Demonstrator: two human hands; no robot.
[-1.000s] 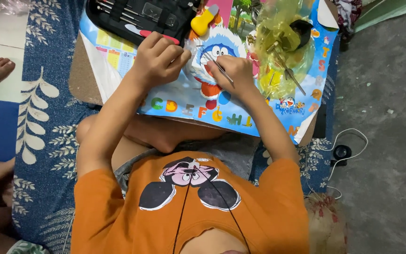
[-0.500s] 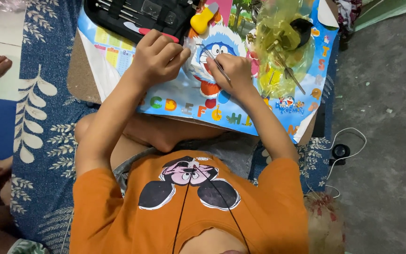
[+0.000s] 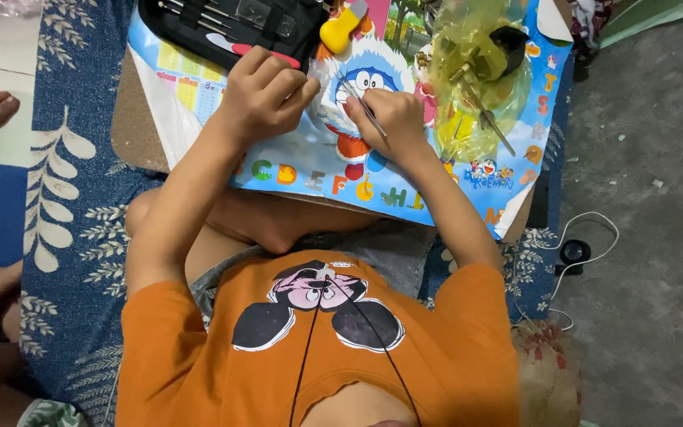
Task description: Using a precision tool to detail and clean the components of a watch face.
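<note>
On the floor, a blue rug (image 3: pixel 65 198) with a pale leaf pattern is being used as a seat, and grey bare floor (image 3: pixel 658 119) is being shown to the right of it. Over the crossed legs a low desk (image 3: pixel 132 126) is being covered by a colourful alphabet poster (image 3: pixel 294 170).

Above the poster's cartoon figure, a thin metal tool (image 3: pixel 365 107) is being pinched in the right hand (image 3: pixel 385 119), whose fingers are closed on it. Its long axis is being held on a slant, from upper left near the other hand down to lower right. It is looking slim, silvery and straight; its tip cannot be made out.

The left hand (image 3: pixel 266 95) is being held curled into a loose fist just beside the tool; whether anything is being gripped inside cannot be told. A black tool case (image 3: pixel 231 24) is being left open at the desk's far edge, with a crumpled yellow plastic bag (image 3: pixel 476 87) to its right.
</note>
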